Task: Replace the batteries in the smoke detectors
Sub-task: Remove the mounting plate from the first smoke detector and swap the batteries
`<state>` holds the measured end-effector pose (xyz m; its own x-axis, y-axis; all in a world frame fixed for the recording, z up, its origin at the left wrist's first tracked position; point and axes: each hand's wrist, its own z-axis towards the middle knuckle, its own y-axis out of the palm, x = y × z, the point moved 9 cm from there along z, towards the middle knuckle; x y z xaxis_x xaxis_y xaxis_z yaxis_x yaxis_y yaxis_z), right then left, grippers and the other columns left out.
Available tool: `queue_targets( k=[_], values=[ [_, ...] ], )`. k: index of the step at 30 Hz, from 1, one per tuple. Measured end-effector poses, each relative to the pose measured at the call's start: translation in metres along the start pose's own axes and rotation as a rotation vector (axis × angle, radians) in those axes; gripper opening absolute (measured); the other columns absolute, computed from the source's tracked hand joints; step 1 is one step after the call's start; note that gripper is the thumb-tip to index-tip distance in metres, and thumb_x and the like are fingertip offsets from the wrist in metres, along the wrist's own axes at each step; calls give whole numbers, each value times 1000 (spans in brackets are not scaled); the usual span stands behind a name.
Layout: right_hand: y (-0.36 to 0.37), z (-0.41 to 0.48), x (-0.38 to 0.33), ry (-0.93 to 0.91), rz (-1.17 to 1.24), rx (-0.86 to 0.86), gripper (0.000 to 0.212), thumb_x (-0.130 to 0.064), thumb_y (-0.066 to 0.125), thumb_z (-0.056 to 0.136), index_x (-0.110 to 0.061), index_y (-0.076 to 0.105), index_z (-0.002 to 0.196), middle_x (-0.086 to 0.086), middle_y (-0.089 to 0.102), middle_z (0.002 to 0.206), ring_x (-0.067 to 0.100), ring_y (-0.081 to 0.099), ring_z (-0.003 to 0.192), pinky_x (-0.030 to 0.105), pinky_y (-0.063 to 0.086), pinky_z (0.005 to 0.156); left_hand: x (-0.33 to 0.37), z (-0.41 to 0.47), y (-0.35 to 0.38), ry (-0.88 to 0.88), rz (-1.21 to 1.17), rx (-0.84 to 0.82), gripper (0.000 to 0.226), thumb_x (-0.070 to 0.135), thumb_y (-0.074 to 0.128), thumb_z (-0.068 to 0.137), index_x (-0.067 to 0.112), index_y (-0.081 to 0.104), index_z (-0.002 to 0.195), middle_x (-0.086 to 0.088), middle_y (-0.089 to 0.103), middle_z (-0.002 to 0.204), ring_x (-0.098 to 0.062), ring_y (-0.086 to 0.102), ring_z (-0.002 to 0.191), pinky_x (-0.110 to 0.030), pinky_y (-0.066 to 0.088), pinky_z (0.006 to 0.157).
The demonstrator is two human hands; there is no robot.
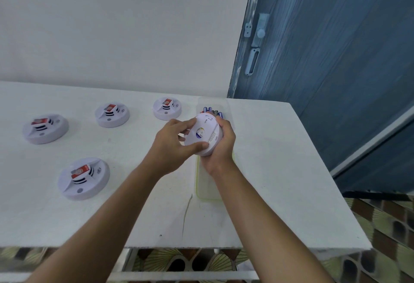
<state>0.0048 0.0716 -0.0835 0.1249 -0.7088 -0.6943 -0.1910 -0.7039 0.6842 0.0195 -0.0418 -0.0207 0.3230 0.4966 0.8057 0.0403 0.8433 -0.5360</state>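
Left hand and right hand both grip one smoke detector above the tray

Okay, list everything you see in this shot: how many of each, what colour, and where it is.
resting smoke detectors: four, white with red-labelled tops, left half of the table
held smoke detector: one, white, lifted above the tray
batteries: several, count unclear, mostly blue, far end of the tray
tray: one, clear with a yellowish rim, on the table right of centre
table: one, white, against the wall
wall: white, behind the table
door: one, blue, right of the wall
latch: one, pale, on the door
floor tiles: patterned, brown and cream, below the table
left hand: grips the held smoke detector's left edge
right hand: cups its right side
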Motion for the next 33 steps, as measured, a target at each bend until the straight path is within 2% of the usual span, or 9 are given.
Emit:
queue_targets(
  k=[4,9,14,19,23,27,29,31,33],
  values=[
    [4,-2,-1,29,-8,-33,56,-44,57,75,-13,58,122,13,61,102,29,61,90,31,54,69,0,-1,2,-6,-39,-14,72,34,82,73,17,53,137,-1,57,111,-10,57,102,-9,44,81],
    [7,-4,-4,57,-63,-77,44,-43,49,84,-14,56,115,9,63,92,25,63,82,29,50,67,7,-2,4,66,-17,-91,74,40,77,75,23,46,140,4,47,120,4,46,106,-2,36,83],
    [8,-4,-5,97,-76,-98,41,-41,47,86,-15,57,116,12,63,96,28,63,83,32,49,69,5,-3,7,87,-14,-142,76,40,74,78,21,40,144,5,40,126,-10,44,112,1,33,84],
    [4,-6,0,159,-36,-102,34,-41,44,90,-16,65,101,10,66,92,27,63,81,32,48,70,-1,-8,9,95,23,-141,79,47,72,77,24,39,145,8,39,125,-4,41,107,0,33,86],
    [3,-7,1,213,12,-67,32,-39,47,91,-18,64,106,10,65,98,29,63,87,39,50,84,-2,-9,3,83,29,-129,49,37,57,94,24,49,140,11,46,125,3,45,103,-16,40,96],
    [-2,-3,2,236,10,-19,28,-41,50,91,-19,65,98,16,68,100,38,60,101,50,36,112,-12,-11,-9,-30,-249,-99,37,32,36,104,24,56,135,17,60,128,1,54,117,-28,41,103],
    [-4,-2,4,262,47,12,30,-43,51,92,-19,62,106,17,67,103,38,60,102,50,42,107,-7,-14,-12,16,-277,-67,36,37,45,97,26,61,128,15,61,129,2,53,119,-20,41,100],
    [-5,-2,5,276,74,42,37,-43,49,94,-16,60,117,18,65,107,38,60,103,49,47,100,5,-19,-13,144,-136,-39,41,42,66,87,26,63,125,14,59,131,5,51,120,-9,37,97],
    [-4,-6,5,294,85,65,42,-44,47,95,-10,61,116,19,64,107,39,59,104,53,44,105,16,-24,-9,301,23,-14,58,34,81,75,20,62,127,10,59,132,2,51,122,-10,36,99]
  ],
)
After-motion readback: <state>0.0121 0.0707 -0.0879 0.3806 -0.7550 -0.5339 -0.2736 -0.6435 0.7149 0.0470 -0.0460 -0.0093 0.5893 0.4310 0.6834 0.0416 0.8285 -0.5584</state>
